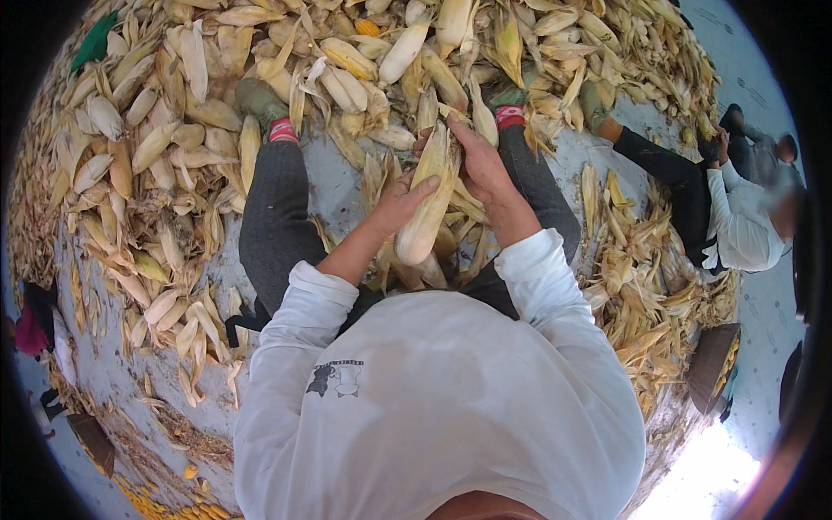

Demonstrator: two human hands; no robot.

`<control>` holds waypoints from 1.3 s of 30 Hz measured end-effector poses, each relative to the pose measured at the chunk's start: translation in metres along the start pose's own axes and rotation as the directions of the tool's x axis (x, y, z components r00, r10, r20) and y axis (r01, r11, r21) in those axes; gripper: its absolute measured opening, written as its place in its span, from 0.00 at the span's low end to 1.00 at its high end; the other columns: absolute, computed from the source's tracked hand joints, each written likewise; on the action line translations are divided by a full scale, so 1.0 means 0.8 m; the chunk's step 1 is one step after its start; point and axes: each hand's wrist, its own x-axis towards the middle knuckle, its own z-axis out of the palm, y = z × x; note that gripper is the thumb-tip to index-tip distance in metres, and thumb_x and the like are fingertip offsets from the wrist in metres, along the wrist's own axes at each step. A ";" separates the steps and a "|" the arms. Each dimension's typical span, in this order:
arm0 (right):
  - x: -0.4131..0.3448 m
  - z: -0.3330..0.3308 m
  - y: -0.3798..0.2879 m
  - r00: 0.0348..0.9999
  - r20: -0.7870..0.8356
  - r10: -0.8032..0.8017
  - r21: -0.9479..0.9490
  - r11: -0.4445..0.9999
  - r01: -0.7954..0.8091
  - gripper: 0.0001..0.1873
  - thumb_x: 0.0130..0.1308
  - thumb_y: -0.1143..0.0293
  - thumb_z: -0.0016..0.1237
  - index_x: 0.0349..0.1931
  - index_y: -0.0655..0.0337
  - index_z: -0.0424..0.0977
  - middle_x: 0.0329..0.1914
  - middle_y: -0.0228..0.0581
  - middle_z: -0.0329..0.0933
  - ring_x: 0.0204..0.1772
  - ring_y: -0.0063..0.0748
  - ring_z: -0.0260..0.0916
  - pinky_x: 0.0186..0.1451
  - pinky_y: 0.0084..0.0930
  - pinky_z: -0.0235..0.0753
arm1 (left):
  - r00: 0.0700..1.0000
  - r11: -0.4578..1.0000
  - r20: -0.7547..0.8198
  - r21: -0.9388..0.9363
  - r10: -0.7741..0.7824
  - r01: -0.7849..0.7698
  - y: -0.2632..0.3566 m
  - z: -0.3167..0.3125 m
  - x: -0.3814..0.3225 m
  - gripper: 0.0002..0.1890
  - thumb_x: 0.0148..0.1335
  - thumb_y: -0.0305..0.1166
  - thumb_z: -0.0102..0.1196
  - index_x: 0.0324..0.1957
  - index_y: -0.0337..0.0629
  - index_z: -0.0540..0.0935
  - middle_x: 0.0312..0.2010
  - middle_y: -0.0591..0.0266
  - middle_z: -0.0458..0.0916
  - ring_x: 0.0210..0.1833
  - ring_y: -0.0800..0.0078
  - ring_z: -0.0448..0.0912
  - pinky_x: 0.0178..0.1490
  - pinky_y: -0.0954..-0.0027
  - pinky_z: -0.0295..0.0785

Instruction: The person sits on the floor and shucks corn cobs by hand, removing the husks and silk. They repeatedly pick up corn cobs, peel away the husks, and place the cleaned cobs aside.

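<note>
An ear of corn in its dry husk (424, 208) lies slantwise between my hands, its thick end towards my body and its tip pointing away. My left hand (404, 200) grips its left side, the thumb laid across the pale husk. Around the upper right side and tip curls my right hand (478, 153), where some husk edges look loose. Whether any kernels are bared there, I cannot tell. Loose husks (468, 237) lie below the ear, between my legs.
A heap of unhusked corn ears (351, 84) spreads before my feet and to the left. Stripped husks (637, 279) pile up on the right, near a seated person (747, 208). Brown containers (715, 367) (92, 442) stand at both sides. Husked yellow ears (162, 504) lie at lower left.
</note>
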 end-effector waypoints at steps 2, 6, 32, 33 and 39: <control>0.007 0.005 0.006 0.991 -0.026 0.128 0.233 0.965 -0.119 0.18 0.67 0.61 0.42 0.40 0.72 0.71 0.35 0.48 0.77 0.37 0.39 0.76 0.44 0.31 0.77 | 0.996 0.996 -0.091 0.094 0.019 -0.010 0.001 0.007 -0.002 0.24 0.61 0.42 0.55 0.54 0.37 0.71 0.41 0.64 0.78 0.41 0.77 0.76 0.46 0.74 0.71; 0.022 -0.001 0.014 0.990 -0.025 0.142 0.293 0.947 -0.128 0.16 0.68 0.62 0.42 0.40 0.70 0.70 0.34 0.46 0.77 0.37 0.38 0.76 0.42 0.35 0.79 | 0.884 0.725 -0.156 0.642 0.442 -0.249 0.007 0.014 -0.005 0.25 0.58 0.39 0.58 0.53 0.35 0.70 0.39 0.58 0.80 0.40 0.73 0.78 0.45 0.72 0.71; -0.117 -0.036 0.069 0.872 0.109 0.478 -0.028 0.878 -0.478 0.13 0.66 0.59 0.45 0.27 0.56 0.66 0.12 0.22 0.58 0.12 0.13 0.49 0.14 0.14 0.46 | 0.545 0.764 -0.816 -0.222 0.195 -0.606 0.103 -0.100 0.017 0.30 0.61 0.61 0.41 0.45 0.42 0.73 0.31 0.57 0.77 0.32 0.65 0.77 0.38 0.63 0.75; -0.121 -0.057 0.061 0.894 0.148 0.423 -0.008 0.904 -0.427 0.12 0.66 0.59 0.45 0.30 0.58 0.67 0.15 0.24 0.62 0.15 0.14 0.54 0.16 0.15 0.51 | 0.623 0.773 -0.766 -0.296 0.159 -0.561 0.102 -0.100 0.016 0.30 0.62 0.61 0.41 0.46 0.41 0.73 0.33 0.56 0.77 0.33 0.65 0.77 0.39 0.63 0.75; -0.089 -0.061 0.056 0.995 0.082 -0.056 -0.718 0.689 0.098 0.35 0.54 0.53 0.57 0.57 0.68 0.63 0.50 0.48 0.71 0.53 0.35 0.69 0.59 0.30 0.65 | 0.858 0.860 -0.455 -0.311 0.239 -0.405 0.072 -0.051 0.019 0.31 0.63 0.63 0.34 0.41 0.44 0.73 0.27 0.54 0.78 0.29 0.63 0.78 0.36 0.64 0.75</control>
